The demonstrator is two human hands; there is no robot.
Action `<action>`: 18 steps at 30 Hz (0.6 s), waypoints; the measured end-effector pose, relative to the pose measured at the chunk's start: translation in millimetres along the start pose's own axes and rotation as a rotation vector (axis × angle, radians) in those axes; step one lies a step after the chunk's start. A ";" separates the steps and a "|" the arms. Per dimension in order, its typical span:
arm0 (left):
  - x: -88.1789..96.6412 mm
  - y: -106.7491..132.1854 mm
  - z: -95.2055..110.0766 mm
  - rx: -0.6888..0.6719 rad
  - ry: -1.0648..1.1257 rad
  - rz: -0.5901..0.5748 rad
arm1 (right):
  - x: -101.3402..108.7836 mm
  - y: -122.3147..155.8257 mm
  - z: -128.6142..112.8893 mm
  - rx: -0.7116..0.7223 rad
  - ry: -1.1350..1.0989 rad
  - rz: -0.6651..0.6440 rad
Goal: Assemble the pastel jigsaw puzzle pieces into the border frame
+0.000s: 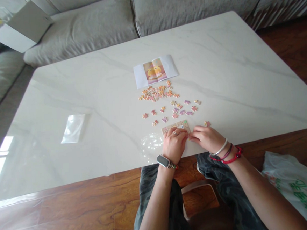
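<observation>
A small puzzle board (175,125), partly filled with pale pieces and one green piece at its top right, lies near the table's front edge. My left hand (174,144) rests over the board's lower part, fingers curled, hiding some of it. My right hand (207,138) is at the board's right corner, its thumb and fingers pinched together. The fingertips of both hands meet there; whatever is between them is too small to make out. A loose puzzle piece (207,124) lies just beyond my right hand. Scattered pink, purple and yellow puzzle pieces (182,112) lie past the board.
Behind the loose pieces is a heap of puzzle pieces (156,93), then a folded picture sheet (140,75) with yellow figures. A clear plastic packet (73,128) lies left on the white marbled table (110,97). A grey sofa (97,27) stands behind; a plastic bag (295,185) is at right.
</observation>
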State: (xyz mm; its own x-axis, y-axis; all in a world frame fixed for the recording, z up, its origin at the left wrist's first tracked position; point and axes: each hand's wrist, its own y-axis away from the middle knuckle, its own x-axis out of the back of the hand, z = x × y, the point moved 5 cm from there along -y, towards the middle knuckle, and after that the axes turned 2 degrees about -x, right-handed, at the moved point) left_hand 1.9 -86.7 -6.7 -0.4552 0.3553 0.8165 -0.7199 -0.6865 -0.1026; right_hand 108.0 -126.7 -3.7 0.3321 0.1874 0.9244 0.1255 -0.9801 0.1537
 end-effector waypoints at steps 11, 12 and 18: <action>-1.7 -0.7 -4.4 0.047 0.038 0.018 | 0.9 3.0 -2.1 0.010 0.040 0.006; -2.1 -0.8 -4.6 0.049 0.040 0.016 | 1.0 3.0 -2.0 0.003 0.051 0.011; -0.3 -0.3 -0.6 0.051 0.008 -0.006 | 0.0 7.0 -10.5 -0.051 0.174 0.000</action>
State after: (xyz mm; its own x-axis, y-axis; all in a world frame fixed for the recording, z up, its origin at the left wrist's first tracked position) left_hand 2.0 -86.2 -7.2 -0.4554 0.3641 0.8124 -0.6949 -0.7159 -0.0686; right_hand 99.0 -134.3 1.0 0.1651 0.1779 0.9701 0.0768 -0.9829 0.1671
